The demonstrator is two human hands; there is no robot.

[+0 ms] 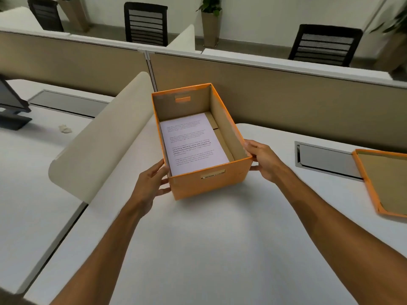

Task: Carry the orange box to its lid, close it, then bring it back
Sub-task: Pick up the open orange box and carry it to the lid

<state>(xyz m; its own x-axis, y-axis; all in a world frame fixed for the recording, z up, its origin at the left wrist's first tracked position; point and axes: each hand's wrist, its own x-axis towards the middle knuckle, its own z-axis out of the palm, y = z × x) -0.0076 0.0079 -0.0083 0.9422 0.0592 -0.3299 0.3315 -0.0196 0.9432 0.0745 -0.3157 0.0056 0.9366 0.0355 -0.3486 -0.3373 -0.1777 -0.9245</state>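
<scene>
Orange box [211, 183] lengthwise, away from viewer

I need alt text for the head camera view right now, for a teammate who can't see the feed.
Two bare hands, left hand and right hand, grip the sides of an open orange box on a white desk, with printed paper lying inside. Its orange lid lies upside down at the desk's right edge, apart from the box.

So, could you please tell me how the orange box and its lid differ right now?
The orange box is deep, holds printed paper, and is gripped by the left hand and right hand. The lid is shallow, empty, untouched, lying inside-up at the desk's right edge. Both are orange outside, brown inside.
</scene>
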